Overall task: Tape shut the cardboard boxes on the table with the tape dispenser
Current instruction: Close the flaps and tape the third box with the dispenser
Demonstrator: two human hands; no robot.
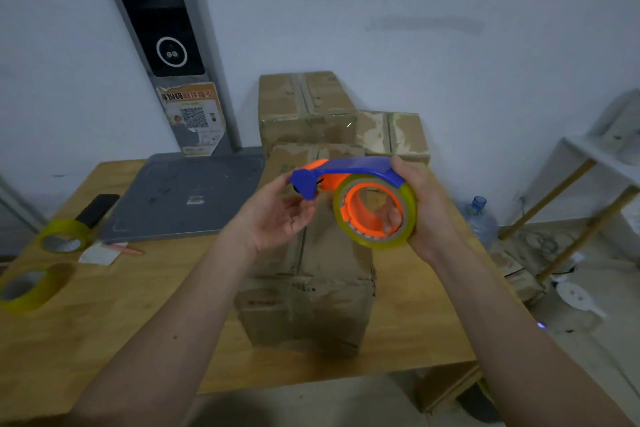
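Wooden and pale, the desk [86, 340] fills the lower part of the view, set against a white wall. Nearest, both forearms reach in over its front edge. Close to that edge, about mid-desk, stands a cardboard box [311, 288] with its flaps down. Held in the air above this box is the tape dispenser [360, 194], blue-handled with an orange hub and a yellowish roll of tape. The right hand [429, 208] grips the roll end, fingers curled through the hub and thumb over the blue handle. The left hand [277, 215] is palm up with its fingers loosely bent, the thumb and fingertips touching the blue nose of the dispenser. By the desk's left edge lie two spare tape rolls [27, 288], one behind the other, with a dark flat device just past the farther one. Farther back a grey board [183, 198] lies near the far edge. Against the wall more boxes [308, 111] are stacked, the top one taped along its seam.
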